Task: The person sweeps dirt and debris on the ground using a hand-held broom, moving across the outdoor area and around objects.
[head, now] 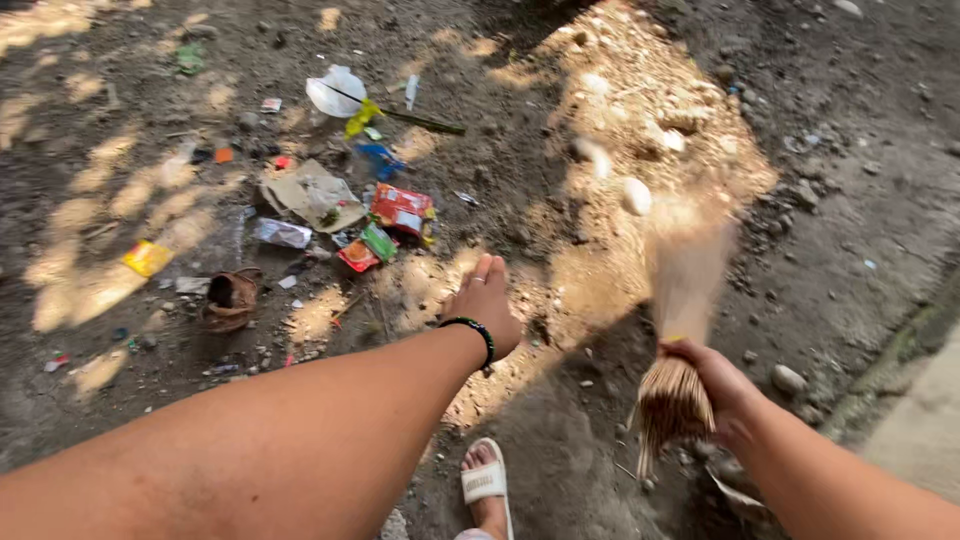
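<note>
Head view looks straight down on bare dirt ground (560, 420), where the right hand (722, 392) is closed in a fist around the bound end of a stick broom (680, 330). Its long axis runs up and away from the person, the bristles blurred over a sunlit patch just past the hand. The left hand (487, 312), with a dark bracelet (474, 332) at the wrist, is stretched out open and holds nothing, fingers pointing forward. A litter pile lies ahead and to the left of the broom, well apart from its bristles: a red snack wrapper (402, 208), a torn cardboard piece (312, 194), a white plastic bag (335, 92), a yellow wrapper (147, 258) and a broken brown pot (231, 299). The left hand is the nearer to the pile. A white sandal (485, 484) shows below, between the arms.
</note>
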